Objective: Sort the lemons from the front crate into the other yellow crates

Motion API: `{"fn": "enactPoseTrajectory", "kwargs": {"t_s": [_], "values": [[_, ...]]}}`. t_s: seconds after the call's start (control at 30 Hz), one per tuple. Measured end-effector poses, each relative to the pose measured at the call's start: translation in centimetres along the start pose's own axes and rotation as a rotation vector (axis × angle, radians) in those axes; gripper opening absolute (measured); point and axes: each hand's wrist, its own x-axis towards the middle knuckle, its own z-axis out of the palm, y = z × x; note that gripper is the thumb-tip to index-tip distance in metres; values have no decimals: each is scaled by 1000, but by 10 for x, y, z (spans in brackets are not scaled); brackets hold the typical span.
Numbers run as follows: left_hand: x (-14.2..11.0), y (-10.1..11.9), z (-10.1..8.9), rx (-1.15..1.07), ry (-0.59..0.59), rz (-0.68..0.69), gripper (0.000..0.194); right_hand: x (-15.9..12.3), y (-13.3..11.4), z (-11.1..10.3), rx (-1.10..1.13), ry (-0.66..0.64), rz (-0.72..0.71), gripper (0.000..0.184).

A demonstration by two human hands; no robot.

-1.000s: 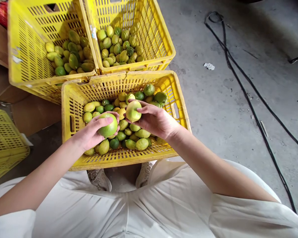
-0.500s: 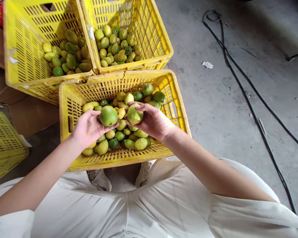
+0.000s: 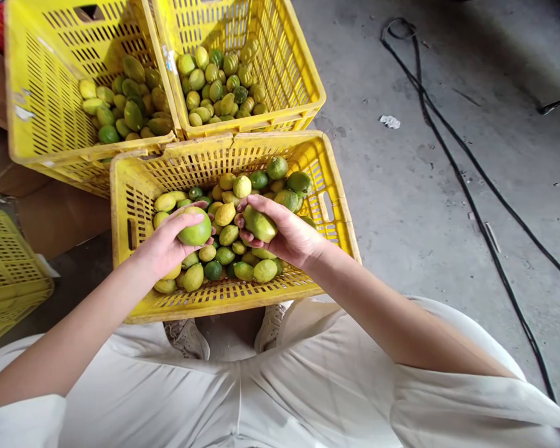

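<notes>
My left hand is closed around a large round green lemon, thumb across its top. In my right hand sits a darker green, longer lemon, its side turned up and the fingers curled about it. Both hands are over the near yellow crate, apart from each other. Below them lie many loose lemons, some yellow, some green; a yellow lemon shows between the hands. The hands and held fruit hide part of the pile.
Behind stand two more yellow crates, a left one and a right one, both holding green-yellow lemons. Another crate is at the far left beside cardboard. A black cable runs over the grey floor at right.
My left thumb has closed over its lemon, and that hand has shifted slightly left. The lemon in my right hand has turned, showing a darker green side.
</notes>
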Motion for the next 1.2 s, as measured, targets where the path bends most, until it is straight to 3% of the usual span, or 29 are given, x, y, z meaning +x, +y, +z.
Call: {"fn": "enactPoseTrajectory", "kwargs": {"t_s": [0.1,0.23,0.4,0.57,0.87,1.03,1.2], "values": [[-1,4,4,-55,-35,-29,32,2,-2,0,105,53,6,15],[-1,5,8,-94,-43,-101,37,5,-2,-3,150,71,3,22],[0,0,4,-20,-37,-14,22,2,2,0,89,93,19,12],[1,0,0,38,-98,-17,23,0,4,1,45,16,0,24],[1,7,6,-175,-2,-44,25,7,-1,-3,186,153,14,14],[2,3,3,-30,-46,-23,19,6,2,-2,177,137,-21,16],[5,-3,-4,58,-103,-66,30,0,4,2,7,105,31,24]]}}
